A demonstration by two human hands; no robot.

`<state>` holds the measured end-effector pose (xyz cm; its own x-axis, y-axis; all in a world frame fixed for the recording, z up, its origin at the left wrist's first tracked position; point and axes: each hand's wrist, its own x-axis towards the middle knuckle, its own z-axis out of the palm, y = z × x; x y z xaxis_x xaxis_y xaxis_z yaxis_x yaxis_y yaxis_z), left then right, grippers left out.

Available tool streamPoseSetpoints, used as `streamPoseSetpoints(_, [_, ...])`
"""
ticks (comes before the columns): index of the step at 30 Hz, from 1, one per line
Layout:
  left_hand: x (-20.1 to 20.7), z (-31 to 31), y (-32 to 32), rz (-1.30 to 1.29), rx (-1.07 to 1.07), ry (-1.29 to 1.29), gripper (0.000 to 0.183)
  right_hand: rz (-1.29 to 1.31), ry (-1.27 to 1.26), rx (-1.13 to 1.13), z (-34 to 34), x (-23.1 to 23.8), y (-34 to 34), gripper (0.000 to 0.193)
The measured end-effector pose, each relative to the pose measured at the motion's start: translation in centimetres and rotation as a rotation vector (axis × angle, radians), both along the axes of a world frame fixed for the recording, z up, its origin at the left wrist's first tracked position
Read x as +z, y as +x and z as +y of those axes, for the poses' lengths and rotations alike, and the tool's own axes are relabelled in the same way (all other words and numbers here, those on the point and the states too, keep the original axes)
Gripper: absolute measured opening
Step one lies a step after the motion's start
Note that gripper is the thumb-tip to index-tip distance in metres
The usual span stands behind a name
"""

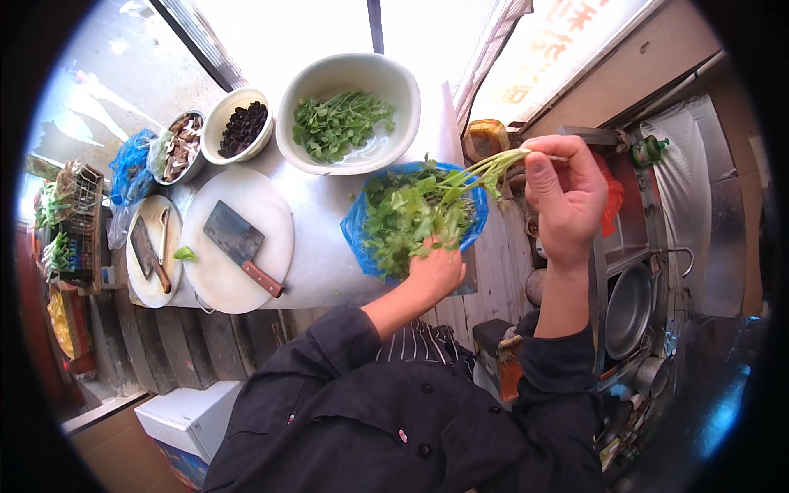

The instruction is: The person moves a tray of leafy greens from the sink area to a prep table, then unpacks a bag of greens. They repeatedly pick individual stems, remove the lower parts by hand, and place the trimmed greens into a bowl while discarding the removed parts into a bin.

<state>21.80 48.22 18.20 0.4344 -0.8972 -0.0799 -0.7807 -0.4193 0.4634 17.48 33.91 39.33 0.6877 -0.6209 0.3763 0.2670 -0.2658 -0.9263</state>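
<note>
A blue plastic bag [355,238] on the table holds a heap of leafy green herbs [394,218] that look like coriander. My right hand [567,185] is raised to the right of the bag, thumb and fingers pinched on the ends of several long pale stems [493,168]. Those stems slope down left into the heap. My left hand [437,269] is closed on leaves at the near side of the bag, its fingertips partly hidden among them. Behind the bag, a large pale basin [292,90] contains loose green leaves [337,123].
To the left, a cleaver [234,232] lies on a round white board [263,193], beside a smaller board [138,279] with another knife [148,251]. A bowl of dark pieces [242,130] and a bowl of brownish slices [182,146] stand behind. At right are a sink and a metal pan [627,312].
</note>
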Motion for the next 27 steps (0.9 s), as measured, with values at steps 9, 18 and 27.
streamPoseSetpoints(9, [4.4,2.0,0.0,0.090,-0.050,-0.105,0.072,-0.086,0.098,-0.282,-4.0,0.7,-3.6,0.014])
streamPoseSetpoints(18, [15.1,2.6,0.6,0.359,0.039,-0.590,0.023,-0.056,0.297,-0.361,-6.4,-3.2,-12.6,0.013])
streamPoseSetpoints(27, [20.3,-7.4,-4.3,0.254,-0.453,-0.455,0.047,0.079,0.292,-0.436,-5.4,-7.0,-23.6,0.014])
